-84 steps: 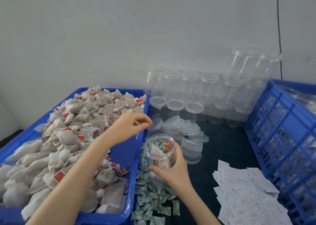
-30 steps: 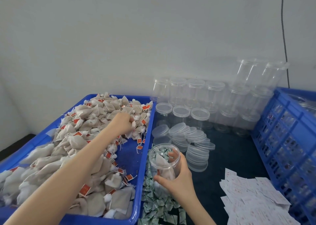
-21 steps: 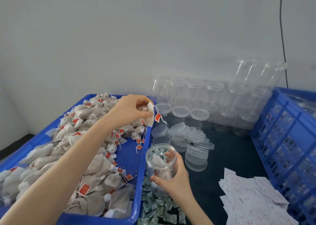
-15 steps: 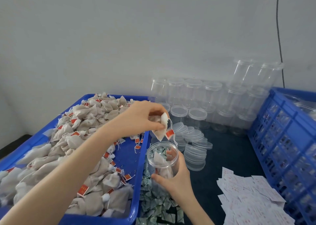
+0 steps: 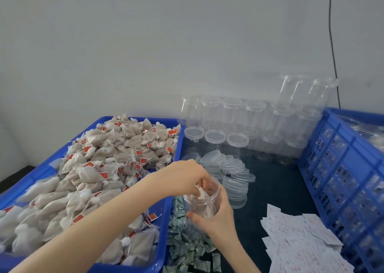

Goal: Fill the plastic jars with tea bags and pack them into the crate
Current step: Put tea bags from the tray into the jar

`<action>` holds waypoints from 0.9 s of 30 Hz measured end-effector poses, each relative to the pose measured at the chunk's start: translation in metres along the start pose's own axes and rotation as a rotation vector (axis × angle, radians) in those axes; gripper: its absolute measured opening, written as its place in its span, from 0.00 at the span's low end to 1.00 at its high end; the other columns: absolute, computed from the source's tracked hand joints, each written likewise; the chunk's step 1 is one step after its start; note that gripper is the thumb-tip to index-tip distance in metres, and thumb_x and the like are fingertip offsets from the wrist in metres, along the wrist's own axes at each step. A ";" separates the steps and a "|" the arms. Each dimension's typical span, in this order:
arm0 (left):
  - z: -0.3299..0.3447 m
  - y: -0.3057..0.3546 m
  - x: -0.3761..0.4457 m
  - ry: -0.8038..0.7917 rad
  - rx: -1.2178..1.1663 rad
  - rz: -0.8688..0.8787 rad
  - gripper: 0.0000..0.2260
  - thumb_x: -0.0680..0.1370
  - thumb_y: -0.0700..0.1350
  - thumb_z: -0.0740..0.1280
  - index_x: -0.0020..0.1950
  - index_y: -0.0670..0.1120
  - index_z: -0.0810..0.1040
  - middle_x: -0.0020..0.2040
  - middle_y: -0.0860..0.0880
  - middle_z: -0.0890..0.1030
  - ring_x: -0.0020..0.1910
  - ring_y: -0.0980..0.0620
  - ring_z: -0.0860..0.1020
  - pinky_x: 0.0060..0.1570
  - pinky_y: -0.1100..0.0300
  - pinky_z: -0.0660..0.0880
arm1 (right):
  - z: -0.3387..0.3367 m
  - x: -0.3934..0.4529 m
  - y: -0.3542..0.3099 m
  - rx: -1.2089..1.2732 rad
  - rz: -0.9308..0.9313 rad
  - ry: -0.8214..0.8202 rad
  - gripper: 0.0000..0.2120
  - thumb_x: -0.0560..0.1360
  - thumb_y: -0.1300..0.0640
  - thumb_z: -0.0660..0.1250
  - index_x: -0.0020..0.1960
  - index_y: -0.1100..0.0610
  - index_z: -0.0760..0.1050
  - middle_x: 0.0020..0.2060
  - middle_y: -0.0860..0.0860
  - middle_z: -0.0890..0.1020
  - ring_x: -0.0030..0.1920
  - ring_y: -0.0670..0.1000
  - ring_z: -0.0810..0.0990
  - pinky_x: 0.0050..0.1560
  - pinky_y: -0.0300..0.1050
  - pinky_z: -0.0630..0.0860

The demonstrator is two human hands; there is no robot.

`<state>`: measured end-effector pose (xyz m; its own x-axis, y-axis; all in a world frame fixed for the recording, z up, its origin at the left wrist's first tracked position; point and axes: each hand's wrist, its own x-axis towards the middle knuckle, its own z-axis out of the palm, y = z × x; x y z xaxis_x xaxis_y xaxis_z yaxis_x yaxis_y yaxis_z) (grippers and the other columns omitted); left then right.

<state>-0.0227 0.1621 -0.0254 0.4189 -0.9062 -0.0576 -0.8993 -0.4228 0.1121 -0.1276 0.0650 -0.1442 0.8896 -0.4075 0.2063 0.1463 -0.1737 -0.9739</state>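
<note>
My right hand (image 5: 216,216) grips a clear plastic jar (image 5: 204,202) from below and from the right, holding it upright over the dark table. A few tea bags lie inside the jar. My left hand (image 5: 185,178) is at the jar's mouth, fingertips inside it, pinching a white tea bag (image 5: 200,192). To the left, a shallow blue tray (image 5: 166,227) holds a heap of tea bags (image 5: 99,169) with red tags. The blue slatted crate (image 5: 342,169) stands at the right edge.
Several empty clear jars (image 5: 236,123), some stacked, line the wall behind. Loose clear lids (image 5: 230,169) pile up behind the held jar. Small green sachets (image 5: 187,247) lie under my right wrist. White paper slips (image 5: 299,243) cover the table beside the crate.
My left hand picked a tea bag from the far end of the tray and carried it right and down into the jar's mouth. My right hand kept the jar in place.
</note>
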 end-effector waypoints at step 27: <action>0.116 -0.165 0.076 0.120 -0.234 -0.668 0.33 0.77 0.41 0.66 0.77 0.43 0.53 0.64 0.39 0.74 0.61 0.39 0.74 0.58 0.48 0.73 | -0.009 0.003 0.021 -0.043 0.025 0.034 0.43 0.51 0.42 0.80 0.63 0.35 0.67 0.59 0.36 0.77 0.60 0.35 0.75 0.55 0.26 0.71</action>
<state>0.1424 0.1638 -0.1630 0.8933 -0.4422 -0.0801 -0.4011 -0.8650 0.3015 -0.1261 0.0519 -0.1631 0.8772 -0.4426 0.1861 0.1051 -0.2012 -0.9739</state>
